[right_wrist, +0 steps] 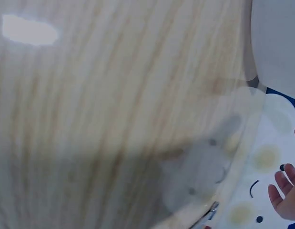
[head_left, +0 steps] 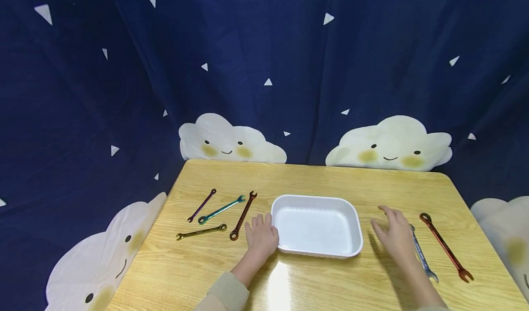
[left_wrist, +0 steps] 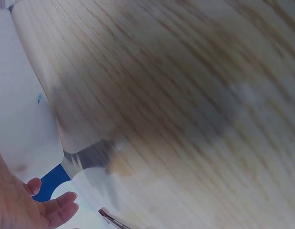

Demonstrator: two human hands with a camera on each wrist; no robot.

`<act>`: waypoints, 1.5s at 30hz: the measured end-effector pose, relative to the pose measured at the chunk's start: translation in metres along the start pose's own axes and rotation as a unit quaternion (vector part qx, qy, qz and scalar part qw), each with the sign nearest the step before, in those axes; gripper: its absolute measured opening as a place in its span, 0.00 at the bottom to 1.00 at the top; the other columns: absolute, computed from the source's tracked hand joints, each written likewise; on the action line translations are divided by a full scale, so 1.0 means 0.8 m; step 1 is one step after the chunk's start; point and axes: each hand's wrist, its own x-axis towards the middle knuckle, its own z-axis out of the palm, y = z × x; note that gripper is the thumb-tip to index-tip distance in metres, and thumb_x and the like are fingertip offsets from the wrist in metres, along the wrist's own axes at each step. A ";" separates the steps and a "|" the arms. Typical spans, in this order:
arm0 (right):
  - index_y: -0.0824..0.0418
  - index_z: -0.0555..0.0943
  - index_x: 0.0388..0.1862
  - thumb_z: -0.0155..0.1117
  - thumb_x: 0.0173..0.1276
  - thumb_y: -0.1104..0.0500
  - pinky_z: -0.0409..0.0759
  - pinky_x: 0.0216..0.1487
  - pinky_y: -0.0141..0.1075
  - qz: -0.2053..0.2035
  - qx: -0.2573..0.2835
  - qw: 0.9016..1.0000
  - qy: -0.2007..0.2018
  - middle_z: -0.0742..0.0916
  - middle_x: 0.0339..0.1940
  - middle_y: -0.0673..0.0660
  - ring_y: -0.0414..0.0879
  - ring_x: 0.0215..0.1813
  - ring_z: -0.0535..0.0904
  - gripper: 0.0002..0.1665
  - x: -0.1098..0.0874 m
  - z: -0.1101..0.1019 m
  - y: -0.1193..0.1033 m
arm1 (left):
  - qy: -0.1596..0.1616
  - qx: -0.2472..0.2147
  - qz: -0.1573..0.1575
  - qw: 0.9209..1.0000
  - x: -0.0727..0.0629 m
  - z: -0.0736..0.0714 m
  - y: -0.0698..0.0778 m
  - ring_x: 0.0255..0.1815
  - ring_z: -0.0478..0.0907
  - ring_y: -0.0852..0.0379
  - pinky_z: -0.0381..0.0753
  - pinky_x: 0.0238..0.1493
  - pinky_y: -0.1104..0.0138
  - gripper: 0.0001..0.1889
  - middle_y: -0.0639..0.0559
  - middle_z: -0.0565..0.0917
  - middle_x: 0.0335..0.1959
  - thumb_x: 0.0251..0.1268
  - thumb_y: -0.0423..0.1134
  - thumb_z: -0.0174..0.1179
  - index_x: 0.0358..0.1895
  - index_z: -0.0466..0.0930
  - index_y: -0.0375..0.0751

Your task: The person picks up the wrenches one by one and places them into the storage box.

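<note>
A white rectangular plastic tray [head_left: 316, 249] stands mid-table. My left hand [head_left: 262, 237] is at its left rim with fingers spread fairly straight; whether they touch the rim is hard to tell. Nothing is held in it. Over the table right of the tray is my right hand [head_left: 394, 235], thumb and fingers apart and holding nothing. Just beyond that hand lies a blue combination wrench [head_left: 421, 255], partly behind the wrist, with a red wrench [head_left: 444, 244] farther right. Nearest the left hand is a dark red wrench [head_left: 244, 214]. In the left wrist view the tray's wall [left_wrist: 23, 95] appears beside the fingers.
Left of the dark red wrench lie a teal wrench [head_left: 222, 209], a purple wrench [head_left: 202, 205] and a gold wrench [head_left: 201, 232]. The wooden table [head_left: 330, 283] has rounded back corners. Behind it hangs a dark blue curtain [head_left: 264, 40] with white clouds and triangles.
</note>
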 end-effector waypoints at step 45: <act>0.62 0.69 0.58 0.54 0.66 0.51 0.49 0.50 0.63 0.246 -0.011 0.969 0.001 0.62 0.57 0.72 0.71 0.59 0.53 0.25 -0.049 0.001 0.081 | 0.003 -0.009 -0.003 1.000 0.000 0.002 -0.001 0.45 0.65 0.44 0.60 0.50 0.47 0.13 0.42 0.70 0.41 0.62 0.43 0.43 0.47 0.66 0.42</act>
